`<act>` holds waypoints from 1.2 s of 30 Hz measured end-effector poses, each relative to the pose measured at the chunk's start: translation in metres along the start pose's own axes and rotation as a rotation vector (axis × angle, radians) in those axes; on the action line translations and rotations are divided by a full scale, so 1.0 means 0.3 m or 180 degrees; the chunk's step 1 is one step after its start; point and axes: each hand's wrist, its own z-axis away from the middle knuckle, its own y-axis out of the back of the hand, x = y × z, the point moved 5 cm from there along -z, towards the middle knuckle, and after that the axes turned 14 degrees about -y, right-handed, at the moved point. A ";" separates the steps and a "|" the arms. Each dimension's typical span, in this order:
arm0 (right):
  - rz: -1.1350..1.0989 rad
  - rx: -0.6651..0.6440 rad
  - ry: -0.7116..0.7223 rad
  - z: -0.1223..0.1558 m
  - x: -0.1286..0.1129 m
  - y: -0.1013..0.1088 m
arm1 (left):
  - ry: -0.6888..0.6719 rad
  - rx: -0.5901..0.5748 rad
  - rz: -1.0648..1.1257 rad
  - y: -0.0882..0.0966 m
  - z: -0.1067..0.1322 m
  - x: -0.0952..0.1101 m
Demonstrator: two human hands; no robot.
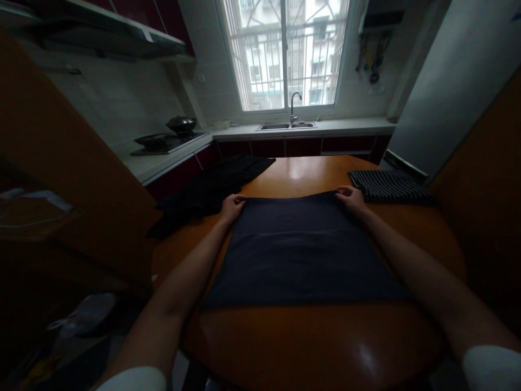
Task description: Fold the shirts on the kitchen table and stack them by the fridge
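A dark blue-grey garment [301,260], its exact kind not clear, lies spread flat on a round wooden table [317,342]. A seam or fold line runs across its upper part. My left hand [233,207] pinches its far left corner. At the far right corner, my right hand [352,199] has thumb and fingers closed on the cloth. The far edge between the hands sags slightly. Just beyond my right hand rests a folded black-and-white striped cloth [391,185]. Dark crumpled clothing [220,182] sits past my left hand and hangs over the table's left edge.
A counter with a sink [287,126] and faucet [293,106] runs under the window. On the left stand a stove [171,143] and a lidded pan [181,124]. A refrigerator [443,92] rises at the right. A plastic bag [91,312] lies low at the left.
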 end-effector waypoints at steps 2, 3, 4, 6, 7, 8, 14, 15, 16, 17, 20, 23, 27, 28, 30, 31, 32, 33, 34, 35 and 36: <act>-0.0177 -0.0095 -0.0078 0.004 0.007 0.011 | -0.0035 0.0042 -0.0024 0.004 0.003 0.006; -0.0242 -0.0167 -0.0113 0.006 0.011 0.014 | -0.0051 0.0056 -0.0031 0.006 0.005 0.010; -0.0277 -0.0253 -0.0138 0.009 0.014 0.014 | -0.0064 0.0063 -0.0036 0.008 0.008 0.014; -0.0305 -0.0469 -0.0088 0.018 0.013 0.008 | -0.0083 0.0066 -0.0043 0.011 0.012 0.022; -0.0323 -0.0605 -0.0006 0.023 0.010 0.003 | -0.0091 0.0065 -0.0044 0.012 0.013 0.026; -0.0354 -0.0764 0.0100 0.029 0.005 -0.005 | -0.0101 0.0064 -0.0044 0.012 0.014 0.029; -0.0585 -0.1304 0.0463 0.046 -0.007 -0.031 | -0.0185 0.0058 -0.0036 0.010 0.012 0.031; -0.0620 -0.1263 0.0459 0.041 -0.005 -0.028 | -0.0200 0.0061 -0.0034 0.009 0.012 0.030; -0.0641 -0.1174 0.0455 0.034 -0.001 -0.022 | -0.0214 0.0067 -0.0033 0.008 0.011 0.027; -0.0651 -0.1038 0.0451 0.026 0.003 -0.013 | -0.0224 0.0076 -0.0034 0.008 0.011 0.025; -0.0648 -0.0544 0.0398 -0.002 0.018 0.020 | -0.0240 0.0103 -0.0043 0.006 0.008 0.018; -0.0708 -0.0277 0.0224 -0.022 0.038 0.042 | -0.0242 0.0149 -0.0078 0.006 0.005 0.014; -0.0797 -0.0180 0.0056 -0.025 0.052 0.052 | -0.0282 0.0226 -0.0121 0.014 0.003 0.016; -0.0845 -0.0199 0.0046 -0.020 0.051 0.053 | -0.0294 0.0241 -0.0124 0.020 0.003 0.017; -0.1005 -0.0236 0.0066 -0.008 0.042 0.058 | -0.0339 0.0291 -0.0110 0.041 0.004 0.023; -0.1101 -0.0248 0.0099 0.001 0.033 0.063 | -0.0379 0.0327 -0.0098 0.056 0.005 0.030; -0.1180 -0.0249 0.0145 0.010 0.022 0.070 | -0.0427 0.0360 -0.0093 0.075 0.006 0.040; -0.1219 -0.0240 0.0198 0.019 0.009 0.080 | -0.0483 0.0394 -0.0095 0.097 0.007 0.053; -0.1218 -0.0228 0.0254 0.029 -0.005 0.091 | -0.0541 0.0425 -0.0096 0.121 0.009 0.070; -0.1183 -0.0212 0.0307 0.040 -0.020 0.103 | -0.0593 0.0451 -0.0089 0.147 0.012 0.089; -0.1129 -0.0188 0.0352 0.053 -0.035 0.117 | -0.0633 0.0471 -0.0069 0.172 0.017 0.109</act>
